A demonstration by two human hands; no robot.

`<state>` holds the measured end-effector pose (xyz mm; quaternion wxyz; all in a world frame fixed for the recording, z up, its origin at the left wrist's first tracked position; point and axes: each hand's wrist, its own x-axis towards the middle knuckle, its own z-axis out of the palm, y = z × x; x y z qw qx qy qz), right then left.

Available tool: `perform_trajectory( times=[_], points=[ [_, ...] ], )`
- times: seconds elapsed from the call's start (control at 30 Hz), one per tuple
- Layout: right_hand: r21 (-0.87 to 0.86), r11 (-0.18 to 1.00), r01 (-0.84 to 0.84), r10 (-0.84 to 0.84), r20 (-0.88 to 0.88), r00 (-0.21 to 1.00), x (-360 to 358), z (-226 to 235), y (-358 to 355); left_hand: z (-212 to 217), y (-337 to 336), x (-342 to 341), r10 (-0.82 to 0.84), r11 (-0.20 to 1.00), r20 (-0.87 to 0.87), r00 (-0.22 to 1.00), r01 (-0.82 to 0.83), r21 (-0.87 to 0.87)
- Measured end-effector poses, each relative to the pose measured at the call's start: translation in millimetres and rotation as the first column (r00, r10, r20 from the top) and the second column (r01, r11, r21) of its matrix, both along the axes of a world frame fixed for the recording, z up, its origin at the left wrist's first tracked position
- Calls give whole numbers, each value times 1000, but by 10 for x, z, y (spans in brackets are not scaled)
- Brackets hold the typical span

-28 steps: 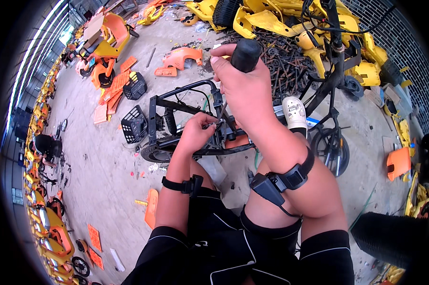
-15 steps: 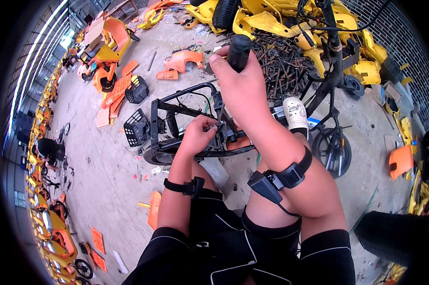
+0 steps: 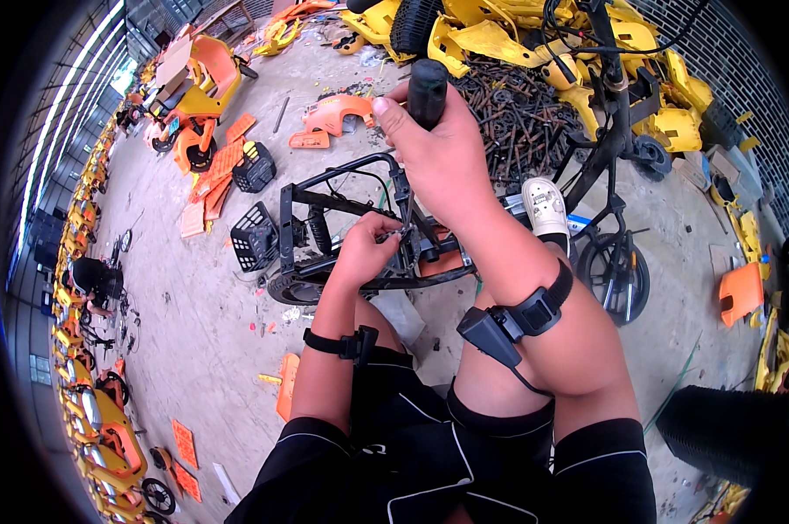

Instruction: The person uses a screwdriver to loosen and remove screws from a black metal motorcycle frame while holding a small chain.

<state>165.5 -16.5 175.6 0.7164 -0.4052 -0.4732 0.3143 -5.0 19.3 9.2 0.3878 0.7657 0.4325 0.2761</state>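
Observation:
My right hand (image 3: 447, 157) is wrapped round the thick black handle of a screwdriver (image 3: 428, 94), raised above a stripped scooter frame (image 3: 342, 166). Most of the screwdriver's shaft is hidden by the hand, and its tip meets the frame near my left fingers. My left hand (image 3: 368, 249) is closed at the frame's middle, its thumb and fingers pinched at a small metallic part that I cannot make out. A black shock absorber (image 3: 318, 229) stands just left of that hand, inside the frame. The rear wheel (image 3: 294, 288) lies below it.
Beyond the frame lies a heap of rusty metal rods (image 3: 521, 127), with yellow plastic panels (image 3: 491, 39) behind. My shoe (image 3: 545, 208) is beside the frame, near the front wheel (image 3: 615, 278). Black baskets (image 3: 255, 236) and orange panels (image 3: 215, 175) lie at left. A black tyre-like object (image 3: 718, 432) stands right.
The screwdriver handle and my right hand have shifted slightly left and tilted. My left hand keeps its pinch in nearly the same place.

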Motion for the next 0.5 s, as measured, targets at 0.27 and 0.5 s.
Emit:
perform_trajectory(
  times=[0.27,0.5],
  points=[
    [-14,993,-119,118,-52,992,-49,32,-15,-63,32,-24,5,1000,69,998,-6,14],
    [0,1000,-27,27,-35,999,-31,16,45,-12,15,-23,-4,1000,-4,1000,4,11]
  ],
)
